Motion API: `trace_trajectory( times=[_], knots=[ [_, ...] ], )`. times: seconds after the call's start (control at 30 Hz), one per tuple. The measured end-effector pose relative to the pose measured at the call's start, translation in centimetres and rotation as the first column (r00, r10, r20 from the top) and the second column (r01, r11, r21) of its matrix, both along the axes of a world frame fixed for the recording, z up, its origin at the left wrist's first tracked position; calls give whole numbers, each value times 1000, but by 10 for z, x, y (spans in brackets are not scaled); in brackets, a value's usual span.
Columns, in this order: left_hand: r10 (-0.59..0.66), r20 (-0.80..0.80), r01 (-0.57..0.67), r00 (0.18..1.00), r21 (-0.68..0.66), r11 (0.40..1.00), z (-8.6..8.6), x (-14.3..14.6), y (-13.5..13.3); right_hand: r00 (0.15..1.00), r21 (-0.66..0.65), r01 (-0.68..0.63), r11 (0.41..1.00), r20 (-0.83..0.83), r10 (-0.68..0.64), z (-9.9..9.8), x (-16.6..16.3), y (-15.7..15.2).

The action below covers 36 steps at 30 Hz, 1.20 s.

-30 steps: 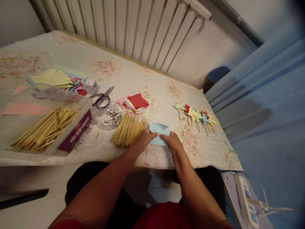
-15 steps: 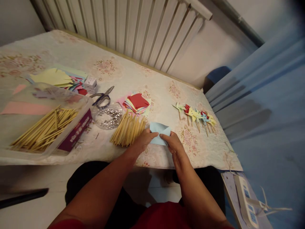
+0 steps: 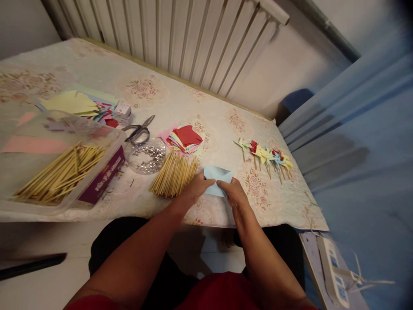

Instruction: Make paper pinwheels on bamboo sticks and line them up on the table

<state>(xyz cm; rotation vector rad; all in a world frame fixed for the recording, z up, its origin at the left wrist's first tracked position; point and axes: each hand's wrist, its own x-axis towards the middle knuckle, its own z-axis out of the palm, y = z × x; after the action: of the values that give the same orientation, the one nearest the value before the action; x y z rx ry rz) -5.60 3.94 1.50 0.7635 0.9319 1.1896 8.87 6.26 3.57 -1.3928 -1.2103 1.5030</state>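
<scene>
A light blue paper square [image 3: 217, 176], partly folded, lies near the table's front edge. My left hand [image 3: 193, 191] pinches its left side and my right hand [image 3: 235, 193] pinches its lower right side, fingers closed on the paper. Just left of my left hand lies a loose pile of wooden sticks [image 3: 174, 174]. Behind the paper is a stack of coloured paper squares [image 3: 185, 138] with a red one on top. To the right lie several finished paper pinwheels [image 3: 266, 157] on sticks.
A clear plastic box of sticks [image 3: 61, 172] stands at the left. A round dish of silver pins [image 3: 146, 158] and scissors [image 3: 138, 131] lie behind the sticks. More coloured paper [image 3: 77, 105] lies far left. A radiator [image 3: 180, 38] backs the table; a power strip [image 3: 332, 269] lies lower right.
Both hands stay pinched on the blue paper in the same spot. The view has shifted only slightly.
</scene>
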Motion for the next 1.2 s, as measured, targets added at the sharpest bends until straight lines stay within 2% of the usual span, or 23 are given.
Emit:
trace_trajectory(
  times=[0.37, 0.6, 0.87, 0.93, 1.0, 1.1, 1.2],
  knots=[
    [-1, 47, 1, 999, -10, 1000, 1, -1, -2, 1000, -47, 15, 999, -15, -15, 4, 1, -2],
    [69, 183, -58, 981, -66, 996, 10, -1, -1, 997, 31, -69, 997, -27, 70, 11, 14, -7],
    [49, 203, -38, 978, -58, 998, 4, 0, 3, 995, 203, 16, 979, 92, -36, 14, 19, -14],
    [43, 209, -31, 977, -63, 998, 5, -1, 2, 978, 286, 28, 958, 188, -85, 15, 17, -16],
    [47, 214, -32, 976, -69, 997, 7, -1, 2, 934, 410, 9, 912, 322, -154, 16, 16, -19],
    [50, 222, -35, 974, -72, 997, 8, -1, 3, 848, 597, -125, 793, 479, -227, 17, 16, -24],
    [80, 203, -65, 976, -79, 995, 7, -1, 3, 805, 668, -267, 695, 550, -220, 18, 17, -29]
  ],
)
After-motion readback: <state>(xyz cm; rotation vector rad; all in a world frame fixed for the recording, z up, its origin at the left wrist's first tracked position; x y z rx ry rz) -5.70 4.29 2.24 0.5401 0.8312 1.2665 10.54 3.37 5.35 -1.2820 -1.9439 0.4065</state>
